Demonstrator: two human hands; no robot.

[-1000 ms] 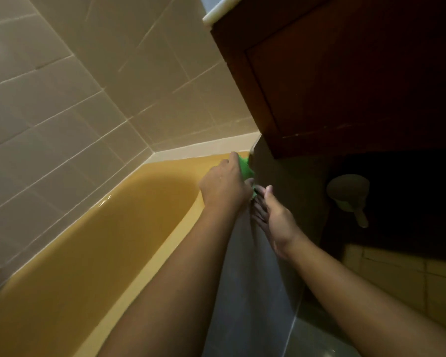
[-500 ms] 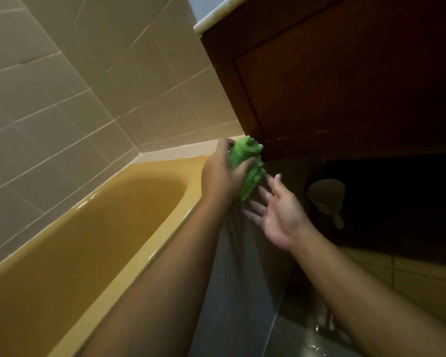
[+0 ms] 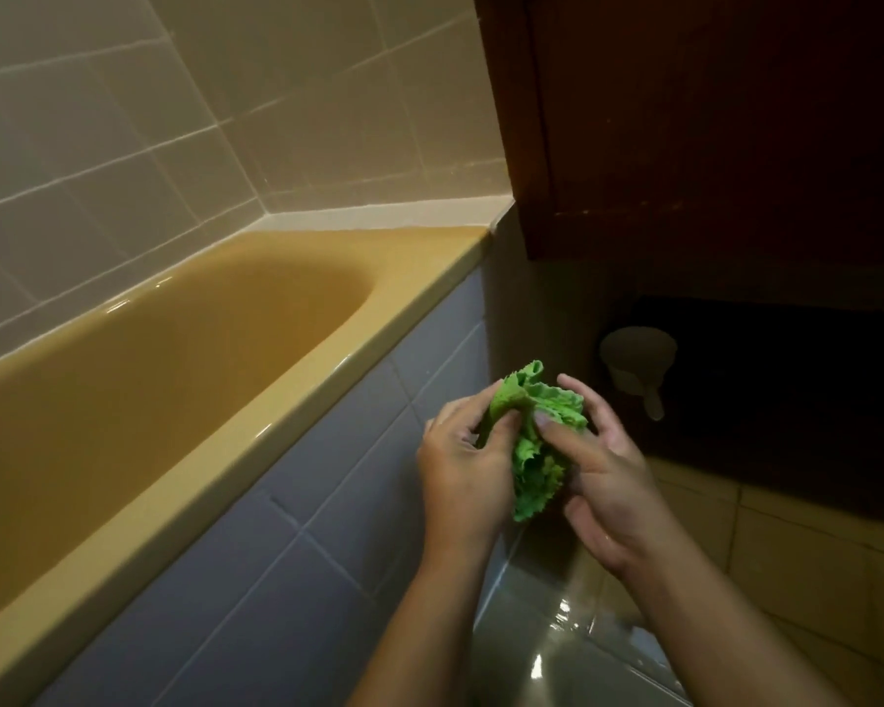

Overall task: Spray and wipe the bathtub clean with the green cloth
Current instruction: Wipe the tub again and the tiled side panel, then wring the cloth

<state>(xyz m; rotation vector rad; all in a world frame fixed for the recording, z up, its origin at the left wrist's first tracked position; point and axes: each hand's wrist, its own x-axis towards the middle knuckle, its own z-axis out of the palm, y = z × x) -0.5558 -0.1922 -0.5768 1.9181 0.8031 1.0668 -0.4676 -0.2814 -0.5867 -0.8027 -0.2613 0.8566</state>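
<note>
Nearest, the floor [image 3: 557,650]: grey tile, wet & shiny, w/ a streak of light on it. Both forearms come up from the bottom edge over it.

L hand [image 3: 463,474] & R hand [image 3: 611,484] meet in mid-air in front of the tub's side, w/ the cloth [image 3: 534,454] bunched btw them. L hand grips it, fingers curled round the left of the wad and thumb pressed into the folds. R hand grips it too, thumb pinching near the top and fingers curled behind & under. The cloth is bright green, crumpled, frilly at the edges. One end sticks up above the fingers and the other hangs down btw the palms. It's apart from both tub & floor.

Left of the hands is the tub [image 3: 276,426], yellow, running diag. from bottom left to the far corner, w/ blue-grey side tiles [image 3: 276,579] below the rim. The rim is glossy w/ small glints. Inside shows the smooth yellow basin; whether water lies in it, can't tell.

Beyond the hands, to the right, a pale dipper [image 3: 636,359] shows against a dark recess, handle pointing down. What's in it can't be seen. Above it is a dark wood cabinet [image 3: 710,119]. Farthest back is the wall [image 3: 123,145], beige tile, w/ a white strip where it meets the tub.
</note>
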